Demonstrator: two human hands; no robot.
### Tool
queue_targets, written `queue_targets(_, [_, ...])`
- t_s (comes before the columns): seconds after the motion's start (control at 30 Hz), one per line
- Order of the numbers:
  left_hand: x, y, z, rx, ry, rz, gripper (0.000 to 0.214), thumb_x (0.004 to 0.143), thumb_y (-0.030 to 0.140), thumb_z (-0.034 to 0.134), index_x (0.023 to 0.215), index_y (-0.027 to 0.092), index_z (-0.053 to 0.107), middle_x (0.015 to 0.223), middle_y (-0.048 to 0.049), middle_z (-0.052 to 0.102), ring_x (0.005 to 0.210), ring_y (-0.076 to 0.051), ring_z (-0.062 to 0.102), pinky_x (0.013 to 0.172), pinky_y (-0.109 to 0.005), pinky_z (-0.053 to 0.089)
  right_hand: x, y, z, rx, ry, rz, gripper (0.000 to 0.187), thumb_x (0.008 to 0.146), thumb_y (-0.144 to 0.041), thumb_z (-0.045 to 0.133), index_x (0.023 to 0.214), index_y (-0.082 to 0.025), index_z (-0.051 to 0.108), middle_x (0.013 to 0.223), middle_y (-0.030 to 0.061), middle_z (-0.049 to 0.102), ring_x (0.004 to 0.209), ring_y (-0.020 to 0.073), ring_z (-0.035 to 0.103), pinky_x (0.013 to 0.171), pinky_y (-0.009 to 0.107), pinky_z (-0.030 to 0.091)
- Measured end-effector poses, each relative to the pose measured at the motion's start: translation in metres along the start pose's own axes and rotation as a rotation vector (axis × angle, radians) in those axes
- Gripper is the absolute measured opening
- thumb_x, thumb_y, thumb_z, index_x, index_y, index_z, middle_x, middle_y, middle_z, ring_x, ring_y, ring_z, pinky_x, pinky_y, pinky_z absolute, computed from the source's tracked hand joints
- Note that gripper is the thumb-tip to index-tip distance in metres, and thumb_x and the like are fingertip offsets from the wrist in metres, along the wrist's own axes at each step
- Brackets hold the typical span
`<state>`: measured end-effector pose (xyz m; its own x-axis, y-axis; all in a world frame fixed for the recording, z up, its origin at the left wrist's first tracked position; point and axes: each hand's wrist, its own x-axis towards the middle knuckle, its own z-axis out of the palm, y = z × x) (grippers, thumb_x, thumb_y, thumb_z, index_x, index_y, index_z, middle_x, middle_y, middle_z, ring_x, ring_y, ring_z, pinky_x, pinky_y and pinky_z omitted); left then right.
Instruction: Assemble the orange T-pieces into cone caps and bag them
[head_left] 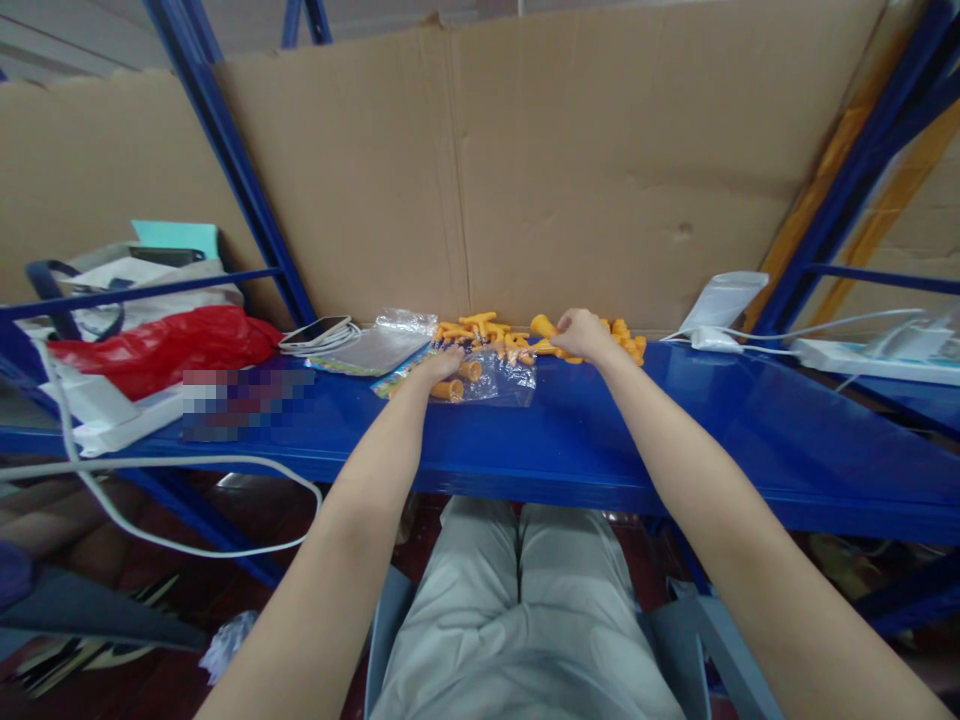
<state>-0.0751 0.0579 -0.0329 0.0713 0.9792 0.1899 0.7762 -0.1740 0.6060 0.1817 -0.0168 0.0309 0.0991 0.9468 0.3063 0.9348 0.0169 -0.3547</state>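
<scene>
A heap of small orange plastic parts (487, 332) lies at the back of the blue shelf (585, 440). My left hand (441, 366) rests on a clear plastic bag (504, 380) that has a few orange parts inside, its fingers curled against the bag's edge. My right hand (581, 334) is closed in a pinch on an orange part at the right side of the heap.
A phone (316, 330) with a white cable and a stack of clear bags (375, 350) lie left of the heap. A red bag (161, 345) and white boxes sit far left. A white pouch (724, 298) and power strip (862, 358) are on the right. Cardboard (540, 170) backs the shelf.
</scene>
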Motion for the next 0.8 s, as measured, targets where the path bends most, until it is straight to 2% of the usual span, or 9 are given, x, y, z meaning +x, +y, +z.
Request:
queue_targets(0.07, [-0.003,0.004,-0.002,-0.025,-0.056,-0.051,0.053,0.098,0.033,0.033,0.147,0.02,0.05,0.157,-0.0093,0.043,0.149,-0.023,0.035,0.122,-0.039,0.026,0.0,0.001,-0.013,0.097,0.028,-0.053,0.029,0.079,-0.024,0.067,0.106,-0.016,0.073,0.103,0.013,0.074,0.099,0.0262,0.069,0.082,0.036,0.054])
queue_targets(0.13, [-0.006,0.008,-0.004,-0.036,-0.075,-0.076,0.053,0.099,0.032,0.032,0.148,0.019,0.048,0.16,-0.0082,0.038,0.15,-0.023,0.031,0.123,-0.038,0.025,-0.002,0.003,-0.027,0.195,-0.008,-0.138,0.026,0.078,-0.021,0.068,0.103,-0.015,0.074,0.096,0.0101,0.075,0.087,0.0207,0.07,0.075,0.03,0.055])
queue_targets(0.23, [-0.01,0.013,-0.006,-0.035,-0.075,-0.096,0.053,0.099,0.032,0.032,0.147,0.015,0.049,0.16,-0.0101,0.037,0.15,-0.023,0.031,0.122,-0.034,0.025,-0.009,0.007,-0.044,0.234,-0.139,-0.232,0.021,0.075,-0.015,0.071,0.095,-0.015,0.076,0.084,0.0062,0.074,0.074,0.0154,0.067,0.066,0.024,0.052])
queue_targets(0.33, [-0.011,0.014,-0.005,-0.024,-0.08,-0.098,0.054,0.1,0.033,0.031,0.147,0.013,0.049,0.16,-0.0113,0.038,0.149,-0.023,0.033,0.121,-0.033,0.026,-0.017,0.008,-0.052,0.179,-0.265,-0.301,0.019,0.072,-0.015,0.073,0.09,-0.017,0.078,0.075,0.0029,0.072,0.065,0.0132,0.065,0.06,0.023,0.05])
queue_targets(0.43, [-0.008,0.011,-0.004,-0.029,-0.08,-0.083,0.053,0.1,0.032,0.03,0.147,0.015,0.049,0.16,-0.0104,0.037,0.15,-0.023,0.033,0.122,-0.036,0.026,-0.022,0.003,-0.049,0.112,-0.365,-0.338,0.02,0.071,-0.016,0.074,0.091,-0.019,0.078,0.075,0.0019,0.073,0.062,0.0128,0.064,0.056,0.022,0.049])
queue_targets(0.5, [-0.005,0.009,-0.003,-0.04,-0.078,-0.074,0.053,0.1,0.032,0.031,0.147,0.017,0.049,0.16,-0.0094,0.038,0.15,-0.023,0.032,0.122,-0.037,0.026,-0.025,-0.004,-0.042,0.083,-0.378,-0.359,0.02,0.072,-0.013,0.073,0.09,-0.019,0.078,0.08,0.0019,0.075,0.066,0.0131,0.065,0.059,0.022,0.049])
queue_targets(0.67, [0.0,0.005,-0.002,-0.047,-0.067,-0.059,0.052,0.099,0.032,0.033,0.147,0.019,0.05,0.156,-0.0084,0.044,0.148,-0.023,0.035,0.122,-0.038,0.028,-0.028,-0.02,-0.02,0.072,-0.3,-0.408,0.019,0.075,-0.008,0.067,0.089,-0.016,0.075,0.083,0.0046,0.075,0.075,0.017,0.068,0.068,0.024,0.05])
queue_targets(0.8, [-0.001,0.007,-0.003,-0.048,-0.042,-0.084,0.052,0.1,0.035,0.032,0.143,0.017,0.054,0.152,-0.0096,0.05,0.146,-0.025,0.04,0.12,-0.04,0.032,-0.029,-0.028,-0.007,0.027,-0.224,-0.441,0.021,0.074,-0.005,0.064,0.088,-0.016,0.073,0.085,0.007,0.074,0.082,0.021,0.069,0.072,0.027,0.049])
